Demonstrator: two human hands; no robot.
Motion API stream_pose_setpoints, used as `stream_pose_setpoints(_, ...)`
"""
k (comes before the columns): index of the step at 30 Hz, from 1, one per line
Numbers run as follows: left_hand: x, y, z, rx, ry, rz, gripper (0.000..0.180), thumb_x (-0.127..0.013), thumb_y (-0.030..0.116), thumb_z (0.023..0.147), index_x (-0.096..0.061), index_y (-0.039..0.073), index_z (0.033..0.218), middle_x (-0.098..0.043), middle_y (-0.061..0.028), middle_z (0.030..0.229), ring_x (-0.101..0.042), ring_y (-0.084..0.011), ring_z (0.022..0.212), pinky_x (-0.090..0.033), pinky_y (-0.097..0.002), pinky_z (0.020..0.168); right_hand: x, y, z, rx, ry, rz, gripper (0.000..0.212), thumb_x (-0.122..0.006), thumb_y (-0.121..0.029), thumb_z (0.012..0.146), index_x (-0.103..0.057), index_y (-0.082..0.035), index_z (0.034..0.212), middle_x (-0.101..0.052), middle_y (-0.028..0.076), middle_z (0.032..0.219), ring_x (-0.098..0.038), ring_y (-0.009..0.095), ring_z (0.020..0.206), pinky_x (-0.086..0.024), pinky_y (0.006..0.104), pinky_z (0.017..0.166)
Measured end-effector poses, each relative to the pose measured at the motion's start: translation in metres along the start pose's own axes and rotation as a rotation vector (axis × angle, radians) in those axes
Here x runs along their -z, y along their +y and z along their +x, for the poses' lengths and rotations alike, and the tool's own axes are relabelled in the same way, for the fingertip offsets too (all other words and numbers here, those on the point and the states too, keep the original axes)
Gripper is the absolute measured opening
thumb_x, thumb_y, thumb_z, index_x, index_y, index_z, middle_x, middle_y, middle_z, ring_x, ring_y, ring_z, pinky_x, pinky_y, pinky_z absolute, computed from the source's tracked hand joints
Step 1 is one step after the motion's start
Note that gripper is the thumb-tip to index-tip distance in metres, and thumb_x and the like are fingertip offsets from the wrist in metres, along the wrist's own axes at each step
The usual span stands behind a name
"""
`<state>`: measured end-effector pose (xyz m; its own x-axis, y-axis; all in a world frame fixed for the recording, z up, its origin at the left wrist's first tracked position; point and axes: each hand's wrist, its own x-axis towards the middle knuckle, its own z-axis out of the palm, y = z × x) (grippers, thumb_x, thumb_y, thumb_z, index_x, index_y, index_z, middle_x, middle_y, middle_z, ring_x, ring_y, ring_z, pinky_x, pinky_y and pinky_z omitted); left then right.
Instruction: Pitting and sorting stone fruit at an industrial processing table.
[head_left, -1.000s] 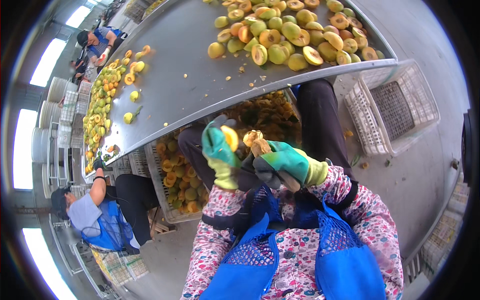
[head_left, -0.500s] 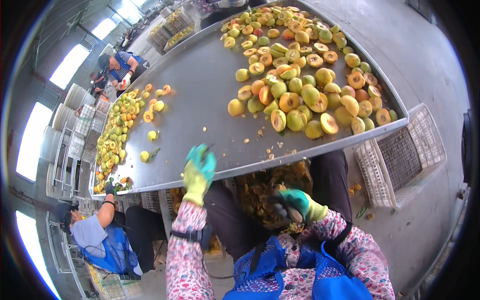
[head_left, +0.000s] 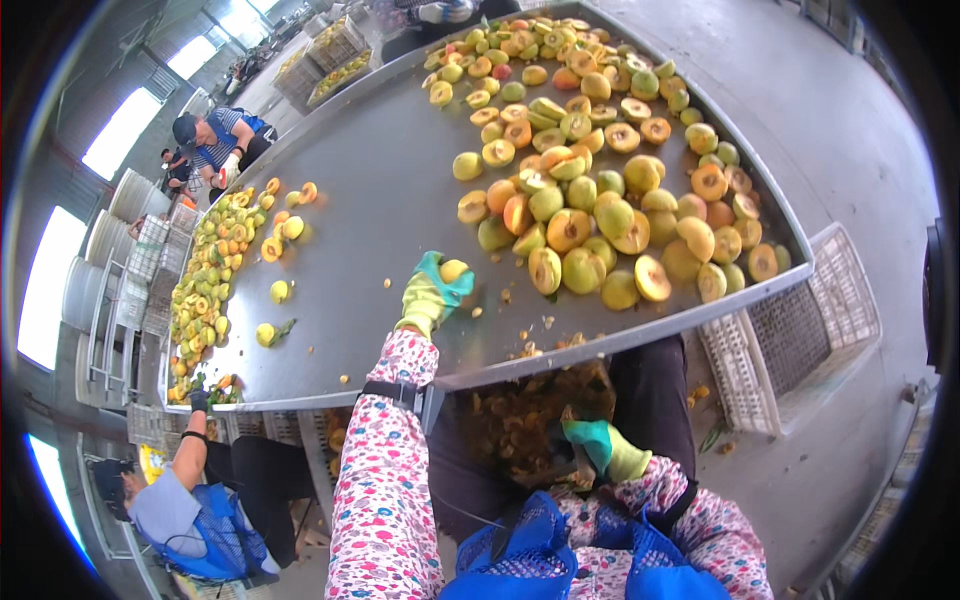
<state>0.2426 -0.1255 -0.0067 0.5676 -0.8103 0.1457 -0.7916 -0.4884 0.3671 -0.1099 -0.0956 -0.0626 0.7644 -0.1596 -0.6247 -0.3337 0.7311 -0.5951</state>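
Observation:
My left hand [head_left: 432, 297], in a green and yellow glove, reaches over the near part of the metal table [head_left: 360, 190]. Its thumb and fingers close round a yellow-green peach [head_left: 454, 271]. Down at my lap, my right hand [head_left: 607, 450] wears the same kind of glove and is curled around something dark that I cannot make out. On the table's right side lies a heap of yellow-green peaches [head_left: 568, 230], many cut in half with brown centres showing.
A second peach pile [head_left: 205, 280] lies along the table's left edge. Beneath the near edge sits a mass of brownish scraps [head_left: 530, 415]. An off-white plastic crate [head_left: 755, 370] stands at the right. Co-workers sit at the left, one with a blue vest [head_left: 220, 530].
My left hand has moved forward and right over the table, and a peach now shows in it. My right hand stays low by my lap. The whole view has shifted slightly.

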Motion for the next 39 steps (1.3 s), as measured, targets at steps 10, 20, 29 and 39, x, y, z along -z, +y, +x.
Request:
stream_pose_setpoints(10, 0.057, 0.094, -0.157, 0.147, -0.166, -1.595, 0.059, -0.048, 0.051, 0.093, -0.055, -0.003, 0.114, -0.064, -0.0127, 0.099, -0.064, -0.0226, 0.083, -0.054, -0.0323, 0.073, -0.078, -0.074, -0.061, 0.800, 0.451, -0.909, 0.023, -0.060, -0.015, 0.080, -0.050, -0.004, 0.097, -0.061, 0.018, 0.075, -0.061, 0.037, 0.069, -0.048, 0.0432, 0.061)
stream_pose_setpoints(20, 0.039, 0.141, -0.210, 0.216, -0.122, -1.796, 0.041, -0.049, 0.032, 0.095, -0.046, 0.003, 0.124, -0.057, -0.0160, 0.114, -0.057, -0.0264, 0.103, -0.045, -0.0385, 0.094, -0.086, -0.060, -0.086, 0.742, 0.580, -0.995, 0.037, -0.062, -0.015, 0.076, -0.051, -0.004, 0.109, -0.063, 0.021, 0.076, -0.062, 0.041, 0.074, -0.048, 0.0465, 0.062)
stream_pose_setpoints(29, 0.033, 0.144, -0.222, -0.030, 0.015, -1.232, 0.036, -0.047, 0.026, 0.093, -0.050, 0.000, 0.118, -0.058, -0.0107, 0.112, -0.056, -0.0196, 0.099, -0.045, -0.0326, 0.089, -0.075, -0.050, -0.092, 0.698, 0.483, -1.122, 0.037, -0.065, -0.016, 0.075, -0.052, -0.002, 0.107, -0.062, 0.022, 0.076, -0.062, 0.041, 0.073, -0.048, 0.0442, 0.061)
stream_pose_setpoints(39, 0.013, 0.136, -0.232, -0.093, 0.027, -1.519, 0.039, -0.044, 0.025, 0.095, -0.049, -0.002, 0.123, -0.057, -0.0151, 0.120, -0.057, -0.0234, 0.105, -0.046, -0.0363, 0.092, -0.082, -0.067, -0.112, 0.486, 0.318, -0.524, 0.026, -0.059, -0.020, 0.076, -0.056, -0.001, 0.093, -0.061, 0.012, 0.068, -0.058, 0.021, 0.049, -0.047, 0.0345, 0.049)
